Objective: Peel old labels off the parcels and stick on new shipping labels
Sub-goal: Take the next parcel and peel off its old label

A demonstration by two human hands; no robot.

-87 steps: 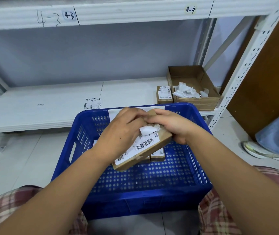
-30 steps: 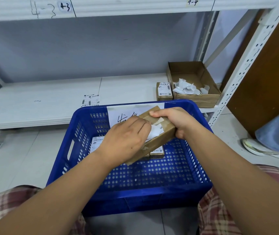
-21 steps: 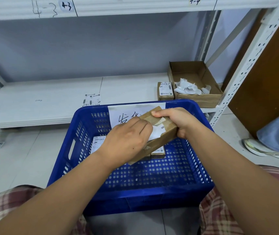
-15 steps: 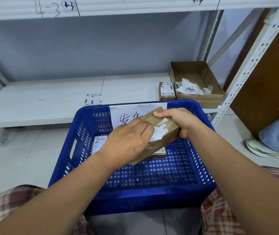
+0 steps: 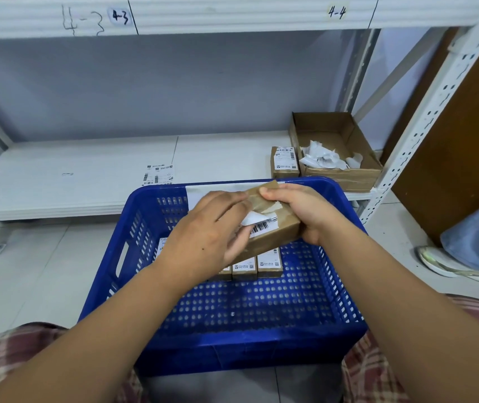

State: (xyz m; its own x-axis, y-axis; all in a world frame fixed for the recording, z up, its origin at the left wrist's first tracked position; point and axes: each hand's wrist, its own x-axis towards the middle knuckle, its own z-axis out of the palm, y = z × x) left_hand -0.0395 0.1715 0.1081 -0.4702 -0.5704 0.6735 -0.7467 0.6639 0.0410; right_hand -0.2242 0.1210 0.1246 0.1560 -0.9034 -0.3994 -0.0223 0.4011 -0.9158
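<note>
Two bare hands work over one blue crate (image 5: pixel 247 353), and between them is one brown parcel (image 5: pixel 283 228), held tilted above the crate's far half. The right hand (image 5: pixel 305 210) clamps its right end, thumb on top and fingers curled underneath. The left hand (image 5: pixel 206 237) lies over its left part, fingers close together and bent, pinching the loose white flap of the old label (image 5: pixel 261 225) against the thumb. Inside the crate, under the held box, I count three small parcels (image 5: pixel 244 269) standing side by side, and a fourth label corner shows just left of the left wrist. Beyond the crate's far rim, a shelf (image 5: pixel 72 175) carries one labelled parcel (image 5: pixel 284 162), one open cardboard box (image 5: pixel 357 175) of crumpled paper scraps (image 5: pixel 322 159) just right of it, and one loose label sheet (image 5: pixel 158 174). Compared with half a second ago, the parcel sits higher against the white paper (image 5: pixel 217 189) on the crate's far wall and now hides the handwriting there. A barcode strip now shows beside the left fingers. The parcel's left end is covered by the left hand, so I cannot tell how much label remains there. Off to the crate's right, a shoe (image 5: pixel 447 264) is cut off by the frame edge.
</note>
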